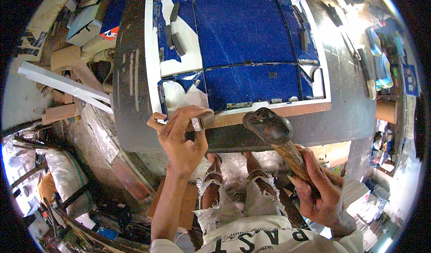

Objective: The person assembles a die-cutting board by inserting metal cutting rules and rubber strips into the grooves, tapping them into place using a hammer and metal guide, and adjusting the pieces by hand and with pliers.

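Observation:
My left hand (pixel 182 134) is closed around a short tool (pixel 206 119) with a blunt brown end and a shiny metal part. Its working end is hard to make out. The tool is at the near edge of a stack of printed cardboard sheets (pixel 244 33), mostly dark blue with white margins and cut lines. In my right hand (pixel 321 188) is a mallet (pixel 269 126), gripped by its wooden handle. The mallet's dark, rounded head is to the right of my left hand, in front of the stack's near edge and apart from the tool.
Under the stack is a dark table (pixel 134 82). Small dark strips (pixel 177 44) lie on the sheets' left and right margins. A knife-like tool (pixel 367 73) rests at the table's right. A long white angled strip (pixel 65 86) juts toward its left edge. Cardboard boxes (pixel 85 26) stand beyond.

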The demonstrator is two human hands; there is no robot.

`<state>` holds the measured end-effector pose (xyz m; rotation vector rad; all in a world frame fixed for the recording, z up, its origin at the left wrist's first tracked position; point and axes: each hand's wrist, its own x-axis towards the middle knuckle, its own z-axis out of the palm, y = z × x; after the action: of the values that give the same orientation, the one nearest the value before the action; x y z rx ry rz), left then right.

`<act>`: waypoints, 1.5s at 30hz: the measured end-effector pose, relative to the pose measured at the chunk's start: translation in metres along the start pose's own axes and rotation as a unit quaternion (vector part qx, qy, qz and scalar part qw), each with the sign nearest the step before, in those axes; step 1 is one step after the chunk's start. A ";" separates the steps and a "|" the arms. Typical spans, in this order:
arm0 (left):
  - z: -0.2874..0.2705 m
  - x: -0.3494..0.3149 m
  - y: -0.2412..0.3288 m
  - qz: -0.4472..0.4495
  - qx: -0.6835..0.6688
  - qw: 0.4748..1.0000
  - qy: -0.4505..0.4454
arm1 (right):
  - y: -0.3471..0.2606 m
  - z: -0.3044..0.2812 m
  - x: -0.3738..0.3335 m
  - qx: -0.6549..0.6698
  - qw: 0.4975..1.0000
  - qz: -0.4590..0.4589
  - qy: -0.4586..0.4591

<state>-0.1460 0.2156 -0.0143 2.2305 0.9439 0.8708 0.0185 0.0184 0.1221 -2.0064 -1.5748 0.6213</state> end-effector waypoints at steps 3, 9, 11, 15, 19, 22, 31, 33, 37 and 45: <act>-0.001 0.000 0.000 -0.018 -0.027 0.999 -0.016 | 0.001 0.001 0.000 0.006 1.000 0.004 -0.002; 0.005 -0.001 -0.004 0.005 -0.113 0.993 -0.023 | -0.003 0.004 0.008 0.003 1.000 -0.004 -0.012; 0.000 0.002 0.002 0.033 -0.060 0.997 -0.024 | -0.008 0.003 0.010 -0.019 0.999 0.000 -0.029; 0.000 0.003 0.002 0.061 -0.079 0.995 -0.025 | -0.029 -0.012 0.020 -0.137 0.983 -0.067 -0.100; -0.001 0.002 -0.001 0.064 -0.105 0.992 -0.033 | -0.035 -0.014 0.030 -0.201 0.957 -0.086 -0.191; 0.005 0.003 0.002 0.075 -0.103 0.991 -0.043 | -0.038 -0.018 0.028 -0.279 0.935 -0.138 -0.168; 0.007 -0.003 0.000 0.069 -0.107 0.992 -0.021 | -0.030 -0.006 0.017 -0.271 0.936 -0.163 -0.152; 0.007 -0.004 0.003 0.055 -0.119 0.991 -0.033 | -0.031 -0.003 0.015 -0.319 0.919 -0.199 -0.115; 0.013 -0.003 -0.005 0.058 -0.126 0.990 -0.029 | -0.035 -0.002 0.019 -0.140 0.983 -0.030 -0.116; -0.001 0.009 0.010 0.087 -0.025 0.994 -0.065 | -0.031 0.006 0.020 -0.074 0.997 -0.034 -0.020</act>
<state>-0.1379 0.2168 -0.0043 2.3200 0.6683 0.8048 -0.0035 0.0443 0.1363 -2.0480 -1.7501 0.5360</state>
